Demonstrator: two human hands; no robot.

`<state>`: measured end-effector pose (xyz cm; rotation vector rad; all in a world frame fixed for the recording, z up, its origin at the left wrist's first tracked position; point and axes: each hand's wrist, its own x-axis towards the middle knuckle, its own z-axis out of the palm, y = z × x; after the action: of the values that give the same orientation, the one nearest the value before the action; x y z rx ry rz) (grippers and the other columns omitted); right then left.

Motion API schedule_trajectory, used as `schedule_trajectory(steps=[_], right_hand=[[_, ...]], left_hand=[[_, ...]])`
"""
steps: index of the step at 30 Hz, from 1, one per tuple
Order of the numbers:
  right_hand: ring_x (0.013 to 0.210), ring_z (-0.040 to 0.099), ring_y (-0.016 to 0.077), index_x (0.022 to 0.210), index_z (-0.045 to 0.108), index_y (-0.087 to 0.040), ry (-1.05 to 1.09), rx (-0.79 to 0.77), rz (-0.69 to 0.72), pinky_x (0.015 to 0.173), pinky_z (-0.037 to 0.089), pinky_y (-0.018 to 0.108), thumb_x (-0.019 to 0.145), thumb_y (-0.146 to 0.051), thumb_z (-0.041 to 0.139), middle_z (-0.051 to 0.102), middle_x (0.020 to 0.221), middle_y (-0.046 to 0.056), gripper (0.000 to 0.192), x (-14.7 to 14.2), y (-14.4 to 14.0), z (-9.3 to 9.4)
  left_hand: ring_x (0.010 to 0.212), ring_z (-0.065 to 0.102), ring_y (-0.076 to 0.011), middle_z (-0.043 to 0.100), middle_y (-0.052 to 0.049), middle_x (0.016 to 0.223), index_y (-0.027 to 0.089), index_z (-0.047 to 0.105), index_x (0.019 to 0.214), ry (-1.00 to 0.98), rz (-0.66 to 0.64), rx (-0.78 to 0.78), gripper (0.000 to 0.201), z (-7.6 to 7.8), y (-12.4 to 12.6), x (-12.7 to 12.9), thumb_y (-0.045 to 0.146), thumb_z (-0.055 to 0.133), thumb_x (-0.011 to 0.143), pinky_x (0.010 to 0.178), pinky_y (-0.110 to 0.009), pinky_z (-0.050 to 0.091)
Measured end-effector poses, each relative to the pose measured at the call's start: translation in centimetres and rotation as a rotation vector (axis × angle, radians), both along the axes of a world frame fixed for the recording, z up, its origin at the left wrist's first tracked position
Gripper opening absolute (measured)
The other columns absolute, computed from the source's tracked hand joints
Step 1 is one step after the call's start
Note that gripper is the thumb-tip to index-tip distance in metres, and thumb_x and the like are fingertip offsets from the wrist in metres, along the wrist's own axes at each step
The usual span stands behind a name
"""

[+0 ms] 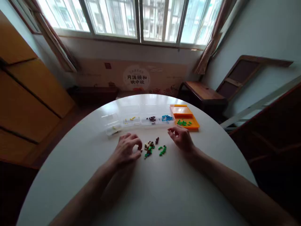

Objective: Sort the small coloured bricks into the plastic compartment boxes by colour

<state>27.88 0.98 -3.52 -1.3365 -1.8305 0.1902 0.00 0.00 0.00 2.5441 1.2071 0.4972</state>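
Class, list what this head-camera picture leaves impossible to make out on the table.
- Left hand: curled fingers hide whether it grips a piece.
- Right hand: the same; fingertips face away.
- Loose pile of small pieces: too small to tell shapes.
- Clear box at the left: contents blurred.

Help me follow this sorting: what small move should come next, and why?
Probably the left hand picks one piece from the mixed pile beside its fingertips; the clear boxes and orange tray already hold pieces grouped by colour.
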Motion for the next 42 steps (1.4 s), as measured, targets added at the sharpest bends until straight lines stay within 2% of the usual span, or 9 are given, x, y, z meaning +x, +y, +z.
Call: schedule_trajectory(steps=[6, 13, 17, 24, 27, 36, 39, 42], right_hand=[[0.065, 0.057, 0.013, 0.087, 0.068, -0.018, -0.02, -0.016, 0.073, 0.063, 0.046, 0.024, 0.086, -0.024, 0.057, 0.063, 0.076, 0.002, 0.013, -0.5, -1.0, -0.1], [0.067, 0.057, 0.0134, 0.085, 0.068, -0.018, -0.079, 0.029, 0.133, 0.063, 0.044, 0.024, 0.086, -0.021, 0.058, 0.063, 0.076, 0.003, 0.011, -1.1, -1.6, 0.3], [0.064, 0.057, 0.0124, 0.085, 0.068, -0.018, -0.087, 0.061, 0.177, 0.062, 0.044, 0.024, 0.086, -0.02, 0.058, 0.065, 0.078, 0.003, 0.01, -1.3, -1.8, 0.4], [0.07, 0.061, 0.0132, 0.086, 0.066, -0.019, -0.109, 0.192, 0.459, 0.067, 0.046, 0.024, 0.088, -0.023, 0.057, 0.068, 0.079, 0.004, 0.01, -2.3, -2.4, 0.7], [0.069, 0.06, 0.0142, 0.085, 0.065, -0.019, -0.158, 0.238, 0.516, 0.065, 0.046, 0.025, 0.088, -0.029, 0.059, 0.067, 0.077, 0.004, 0.012, -2.8, -2.7, 0.8], [0.067, 0.058, 0.0135, 0.082, 0.064, -0.019, -0.211, 0.221, 0.507, 0.065, 0.045, 0.025, 0.092, -0.025, 0.051, 0.065, 0.073, 0.004, 0.017, -2.9, -2.7, 0.7], [0.067, 0.058, 0.0133, 0.081, 0.064, -0.018, -0.18, 0.21, 0.444, 0.065, 0.044, 0.025, 0.092, -0.025, 0.053, 0.066, 0.074, 0.004, 0.017, -2.4, -2.3, 0.6], [0.064, 0.056, 0.0121, 0.08, 0.065, -0.018, -0.11, 0.155, 0.321, 0.064, 0.044, 0.024, 0.091, -0.025, 0.054, 0.065, 0.073, 0.003, 0.018, -1.5, -1.2, 0.8]], left_hand=[[0.093, 0.048, -0.02, 0.061, -0.001, 0.089, 0.022, 0.063, 0.079, -0.017, -0.107, 0.053, 0.006, 0.1, -1.3, 1.8, 0.024, 0.06, 0.074, 0.091, -0.039, 0.029], [0.097, 0.048, -0.0218, 0.063, -0.001, 0.095, 0.025, 0.066, 0.081, 0.018, -0.116, 0.107, 0.007, -0.4, -1.6, 2.3, 0.022, 0.063, 0.075, 0.093, -0.042, 0.028], [0.095, 0.049, -0.0212, 0.064, -0.002, 0.095, 0.024, 0.066, 0.081, 0.045, -0.136, 0.151, 0.005, -0.5, -1.6, 2.6, 0.023, 0.061, 0.081, 0.091, -0.041, 0.03], [0.093, 0.051, -0.0192, 0.065, -0.002, 0.092, 0.023, 0.065, 0.084, -0.062, -0.129, 0.224, 0.012, -1.1, -1.4, 2.8, 0.026, 0.055, 0.09, 0.088, -0.037, 0.033], [0.092, 0.051, -0.0186, 0.065, -0.003, 0.09, 0.022, 0.064, 0.083, -0.125, -0.095, 0.267, 0.016, -1.3, -1.4, 3.2, 0.026, 0.052, 0.092, 0.087, -0.037, 0.034], [0.09, 0.053, -0.0176, 0.065, -0.003, 0.088, 0.021, 0.063, 0.083, -0.168, -0.076, 0.337, 0.012, -1.7, -1.5, 4.0, 0.027, 0.056, 0.091, 0.086, -0.035, 0.037], [0.092, 0.053, -0.0188, 0.064, -0.004, 0.093, 0.021, 0.063, 0.082, -0.181, -0.014, 0.383, 0.011, -1.6, -1.4, 3.9, 0.028, 0.058, 0.089, 0.084, -0.035, 0.038], [0.093, 0.053, -0.0199, 0.063, -0.005, 0.095, 0.02, 0.063, 0.082, -0.202, 0.069, 0.412, 0.01, -1.4, -1.3, 3.6, 0.026, 0.058, 0.089, 0.084, -0.036, 0.039]])
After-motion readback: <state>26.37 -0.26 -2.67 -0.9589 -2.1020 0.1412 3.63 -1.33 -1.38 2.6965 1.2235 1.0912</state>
